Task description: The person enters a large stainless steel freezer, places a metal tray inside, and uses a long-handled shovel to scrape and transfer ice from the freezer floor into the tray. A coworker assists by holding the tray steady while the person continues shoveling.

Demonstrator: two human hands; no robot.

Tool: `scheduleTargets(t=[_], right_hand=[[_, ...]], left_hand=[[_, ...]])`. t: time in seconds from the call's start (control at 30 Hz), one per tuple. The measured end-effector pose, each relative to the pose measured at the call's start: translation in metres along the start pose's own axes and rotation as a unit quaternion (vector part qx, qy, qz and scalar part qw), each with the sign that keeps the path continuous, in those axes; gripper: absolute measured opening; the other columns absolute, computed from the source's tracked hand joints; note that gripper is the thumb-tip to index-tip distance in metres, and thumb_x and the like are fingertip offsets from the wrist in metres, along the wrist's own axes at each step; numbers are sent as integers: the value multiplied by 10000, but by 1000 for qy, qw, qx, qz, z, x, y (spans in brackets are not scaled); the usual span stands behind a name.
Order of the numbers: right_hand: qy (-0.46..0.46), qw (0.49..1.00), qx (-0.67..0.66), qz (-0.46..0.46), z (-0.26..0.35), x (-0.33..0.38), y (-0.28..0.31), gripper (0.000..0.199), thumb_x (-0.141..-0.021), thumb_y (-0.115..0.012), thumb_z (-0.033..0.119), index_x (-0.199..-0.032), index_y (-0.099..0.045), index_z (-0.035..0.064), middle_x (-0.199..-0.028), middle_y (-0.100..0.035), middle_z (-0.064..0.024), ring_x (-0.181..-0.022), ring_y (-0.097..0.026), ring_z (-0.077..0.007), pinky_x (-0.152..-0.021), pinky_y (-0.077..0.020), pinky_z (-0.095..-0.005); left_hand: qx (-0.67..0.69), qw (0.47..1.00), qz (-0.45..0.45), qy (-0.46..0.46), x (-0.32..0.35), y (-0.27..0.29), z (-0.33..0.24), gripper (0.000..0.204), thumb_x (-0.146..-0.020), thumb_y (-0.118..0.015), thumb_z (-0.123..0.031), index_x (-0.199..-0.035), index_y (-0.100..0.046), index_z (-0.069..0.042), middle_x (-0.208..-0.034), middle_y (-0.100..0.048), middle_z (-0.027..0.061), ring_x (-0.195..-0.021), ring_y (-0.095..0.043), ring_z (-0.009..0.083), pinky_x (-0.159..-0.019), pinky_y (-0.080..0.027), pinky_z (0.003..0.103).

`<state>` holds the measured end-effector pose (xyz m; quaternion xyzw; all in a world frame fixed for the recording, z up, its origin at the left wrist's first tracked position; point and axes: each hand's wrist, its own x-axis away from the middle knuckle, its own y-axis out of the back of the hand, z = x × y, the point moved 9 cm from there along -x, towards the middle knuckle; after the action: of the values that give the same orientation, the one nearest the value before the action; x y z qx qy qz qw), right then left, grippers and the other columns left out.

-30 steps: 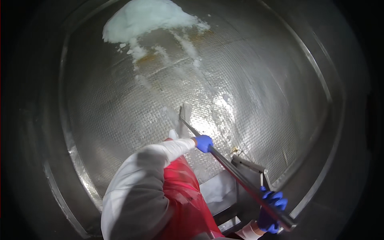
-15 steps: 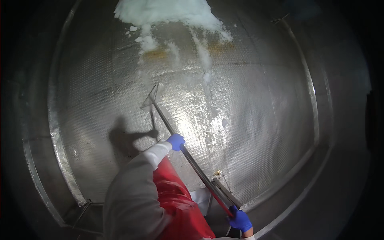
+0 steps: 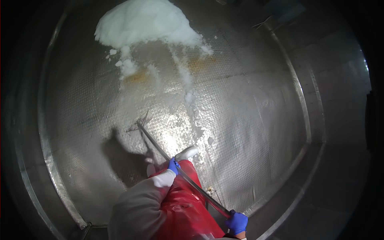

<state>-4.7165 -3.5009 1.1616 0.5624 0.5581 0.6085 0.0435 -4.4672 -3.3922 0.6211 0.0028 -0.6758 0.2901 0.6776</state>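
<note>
A long-handled metal tool (image 3: pixel 154 143) slants across in front of me, its thin, wide head (image 3: pixel 138 122) low over the textured metal floor (image 3: pixel 248 132). Whether the head touches the floor I cannot tell. My left hand (image 3: pixel 174 165), in a blue glove, is closed round the middle of the handle. Also blue-gloved, my right hand (image 3: pixel 237 222) grips the handle's near end at the lower right. I wear a red apron (image 3: pixel 182 206) and a white sleeve (image 3: pixel 138 208). A white boot (image 3: pixel 187 153) shows just past my left hand.
A heap of white, snow-like material (image 3: pixel 144 24) lies at the far side, with streaks trailing toward me. Two yellowish-brown stains (image 3: pixel 137 76) mark the floor below it. Raised metal edges (image 3: pixel 300 94) run along both sides. A small fitting (image 3: pixel 210 189) sits near my right hand.
The tool's head has come back toward me, away from the heap, and my left hand is lower. A white boot has come into view. The whole view has shifted.
</note>
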Motion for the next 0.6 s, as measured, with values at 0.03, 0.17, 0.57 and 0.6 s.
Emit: scheduleTargets(t=[0.03, 0.17, 0.57, 0.6], right_hand=[[-4, 1000, 3, -21, -6, -18, 8, 257, -653, -741, 321, -844, -677, 161, -709, -698, -127, -669, -700, -361, -599, -546, -494], [33, 994, -32, -99, -67, -120, 47, 292, -616, -805, 380, -773, -664, 179, -676, -676, -123, -610, -672, -355, -532, -513, -487], [232, 964, -22, -126, -178, -427, 307, 284, -759, -773, 297, -911, -636, 100, -725, -695, -102, -625, -689, -305, -582, -532, -436], [242, 962, -10, -125, -184, -445, 334, 290, -763, -773, 294, -918, -633, 94, -727, -694, -105, -627, -689, -306, -582, -533, -435]], left_hand=[[-13, 1000, -18, 9, -12, -2, 1, 400, -983, -584, -438, -681, -427, -227, -533, -428, -52, -420, -408, 113, -401, -365, 322], [-16, 998, -52, 27, -59, -84, 12, 343, -977, -559, -337, -684, -425, -218, -532, -421, -44, -448, -405, 125, -440, -383, 324], [-19, 986, 29, -164, -151, -466, -59, 365, -934, -600, -319, -648, -413, -192, -516, -406, -13, -465, -427, 179, -465, -403, 335], [-10, 987, 33, -155, -159, -500, -56, 361, -934, -602, -320, -652, -416, -192, -517, -404, -13, -465, -428, 177, -464, -404, 333]])
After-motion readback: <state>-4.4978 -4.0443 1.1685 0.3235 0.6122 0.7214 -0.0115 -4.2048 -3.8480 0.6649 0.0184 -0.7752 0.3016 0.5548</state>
